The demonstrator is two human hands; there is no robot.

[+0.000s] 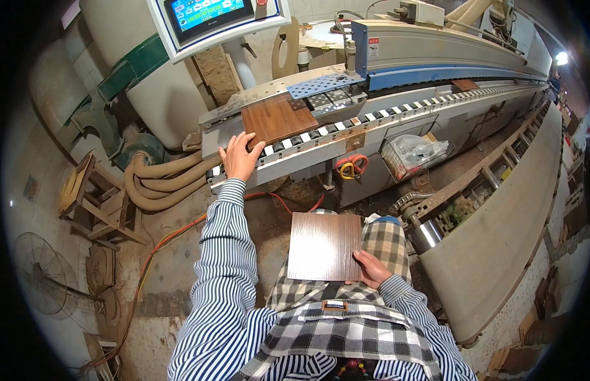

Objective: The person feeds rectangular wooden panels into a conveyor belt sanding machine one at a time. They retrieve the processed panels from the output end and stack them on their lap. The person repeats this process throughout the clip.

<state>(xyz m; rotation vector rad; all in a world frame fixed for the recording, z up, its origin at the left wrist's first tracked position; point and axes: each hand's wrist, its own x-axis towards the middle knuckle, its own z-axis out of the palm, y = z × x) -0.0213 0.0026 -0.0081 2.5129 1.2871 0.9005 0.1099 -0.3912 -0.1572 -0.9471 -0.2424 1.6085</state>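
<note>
My left hand [240,157] reaches forward to the infeed end of a long edge banding machine [434,57]. Its fingers are spread at the near left corner of a brown wood-grain board [279,119], which lies flat beside the machine's black-and-white roller track [314,134]. In front of my lap, my right hand [371,269] grips a second, square wood-grain panel [325,246] by its lower right edge, thumb on the face. Light glares off that panel's middle. Farther along the machine sits another small brown board [464,84].
A control screen [209,14] hangs above the machine's left end. Under the track are a wire basket [415,149] with clear plastic and coiled red and yellow tubing [351,166]. Left are thick hoses [171,178], a wooden stool [101,200] and a fan [47,270]; right, a belt conveyor [492,254].
</note>
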